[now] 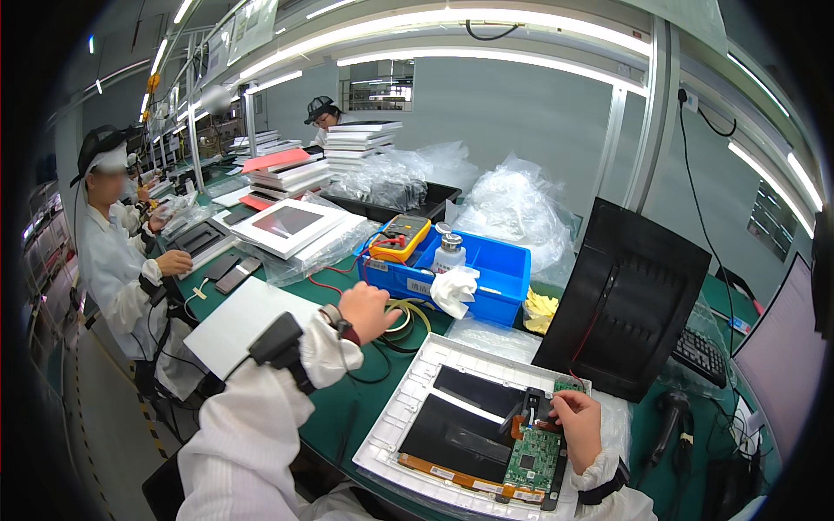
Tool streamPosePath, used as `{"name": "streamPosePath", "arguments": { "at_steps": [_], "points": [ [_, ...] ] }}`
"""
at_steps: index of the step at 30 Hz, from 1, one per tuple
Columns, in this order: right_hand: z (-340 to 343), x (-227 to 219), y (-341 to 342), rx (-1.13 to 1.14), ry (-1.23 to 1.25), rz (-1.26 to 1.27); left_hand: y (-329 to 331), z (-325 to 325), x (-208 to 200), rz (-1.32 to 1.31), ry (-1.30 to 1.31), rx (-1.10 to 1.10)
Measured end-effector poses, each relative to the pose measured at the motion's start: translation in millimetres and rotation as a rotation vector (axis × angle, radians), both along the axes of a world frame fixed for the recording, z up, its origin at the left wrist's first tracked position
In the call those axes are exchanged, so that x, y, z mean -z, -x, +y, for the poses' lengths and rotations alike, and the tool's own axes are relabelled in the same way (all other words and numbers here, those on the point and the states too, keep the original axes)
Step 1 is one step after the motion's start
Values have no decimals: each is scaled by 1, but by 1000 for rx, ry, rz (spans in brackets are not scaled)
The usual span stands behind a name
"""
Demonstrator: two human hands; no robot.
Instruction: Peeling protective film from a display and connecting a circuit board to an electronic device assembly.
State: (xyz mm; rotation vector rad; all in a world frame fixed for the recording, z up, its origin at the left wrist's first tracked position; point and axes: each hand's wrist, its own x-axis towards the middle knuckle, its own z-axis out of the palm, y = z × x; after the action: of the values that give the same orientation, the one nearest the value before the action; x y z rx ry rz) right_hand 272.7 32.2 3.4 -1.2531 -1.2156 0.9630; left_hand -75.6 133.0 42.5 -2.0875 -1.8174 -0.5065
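My left hand [369, 310] reaches out over the green bench to a coil of yellow and black cables [404, 321] beside a blue bin [495, 282]; its fingers curl onto the cables. My right hand [577, 417] rests on the top edge of a green circuit board [532, 458], fingertips pinched at an orange flex connector [524, 425]. The board sits on a dark panel [460, 417] lying in a white tray frame [408, 399] in front of me.
The blue bin holds a yellow multimeter [400, 238], a small bottle [449, 252] and a white cloth [456, 289]. A black upright stand [630, 300] is at the right, with a keyboard [699, 354] and scanner [669, 425]. A person in white [113, 260] works at left.
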Motion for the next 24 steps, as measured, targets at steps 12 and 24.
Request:
{"name": "streamPosePath", "arguments": {
  "at_steps": [12, 24],
  "points": [
    [-6, -4, -2, 7, 5, -52, -53, -23, 8, -1037, -215, 452],
    [-44, -51, 20, -655, 158, -30, -117, -103, 9, -428, -86, 934]
  ]
}}
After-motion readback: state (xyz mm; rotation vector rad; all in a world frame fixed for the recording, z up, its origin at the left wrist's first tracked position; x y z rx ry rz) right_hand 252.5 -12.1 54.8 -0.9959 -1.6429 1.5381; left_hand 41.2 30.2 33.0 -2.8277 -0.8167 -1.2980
